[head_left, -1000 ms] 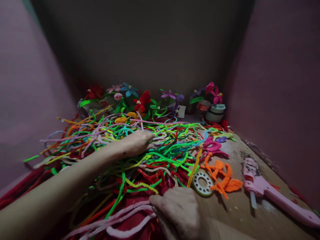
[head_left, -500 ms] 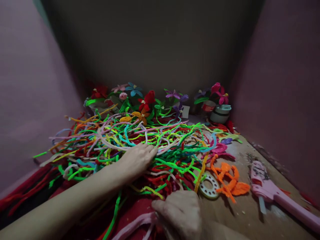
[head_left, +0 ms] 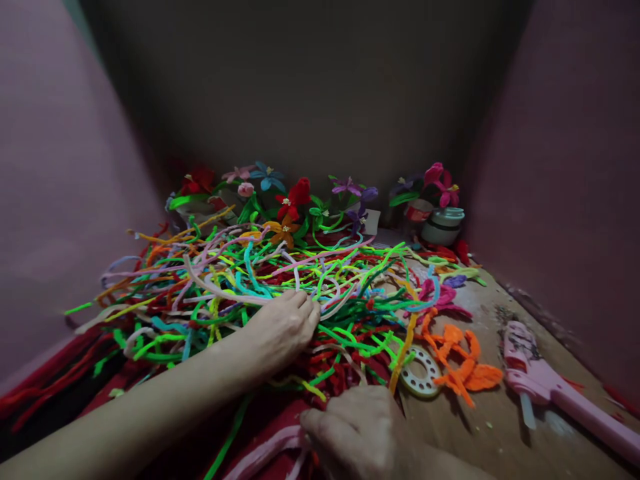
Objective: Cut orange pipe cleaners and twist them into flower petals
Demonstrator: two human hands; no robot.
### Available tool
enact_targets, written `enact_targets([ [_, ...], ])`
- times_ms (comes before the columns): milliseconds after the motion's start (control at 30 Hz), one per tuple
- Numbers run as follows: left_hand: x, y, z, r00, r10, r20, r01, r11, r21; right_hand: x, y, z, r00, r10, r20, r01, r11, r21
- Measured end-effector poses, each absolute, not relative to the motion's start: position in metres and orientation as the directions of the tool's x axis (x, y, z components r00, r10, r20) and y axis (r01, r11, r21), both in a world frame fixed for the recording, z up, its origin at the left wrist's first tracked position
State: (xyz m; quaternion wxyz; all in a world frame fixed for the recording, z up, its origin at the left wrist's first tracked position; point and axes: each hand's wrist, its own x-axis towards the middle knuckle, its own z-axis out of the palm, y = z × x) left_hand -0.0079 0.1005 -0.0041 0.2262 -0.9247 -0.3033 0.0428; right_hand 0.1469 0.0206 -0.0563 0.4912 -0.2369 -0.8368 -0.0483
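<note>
A big tangled heap of colourful pipe cleaners (head_left: 240,267) spreads in front of me. My left hand (head_left: 287,327) rests in the heap with its fingers curled down; a pale pink pipe cleaner (head_left: 225,291) runs into its grip, and the fingertips are hidden. Low in the view, my right hand (head_left: 357,427) is closed around pink fuzzy strands (head_left: 267,450), which hang out to the left over dark red cloth (head_left: 260,420). What lies under its palm cannot be seen.
At right are a white ring with holes (head_left: 421,372), an orange pipe-cleaner piece (head_left: 465,370) and a pink glue gun (head_left: 540,383) on a brown board (head_left: 500,440). Several fuzzy flowers (head_left: 287,200) and a jar (head_left: 443,227) stand along the back. Walls close in both sides.
My left hand has shifted slightly right and toward me. The pale pink pipe cleaner at it has slid and lies straighter. My right hand has barely moved, still holding the pink strands.
</note>
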Motion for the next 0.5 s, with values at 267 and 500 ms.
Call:
enact_targets([
  [267, -0.0089, 0.0998, -0.0043, 0.848, 0.520, 0.102, 0.496, -0.711, -0.498, 0.1472, 0.0202, -0.0570, -0.432, 0.352, 0.830, 0.434, 0.888, -0.150],
  [500, -0.0111, 0.1014, -0.0017, 0.864, 0.494, 0.099, 0.469, -0.716, -0.518, 0.1478, 0.0209, -0.0582, -0.459, 0.351, 0.816, 0.417, 0.896, -0.151],
])
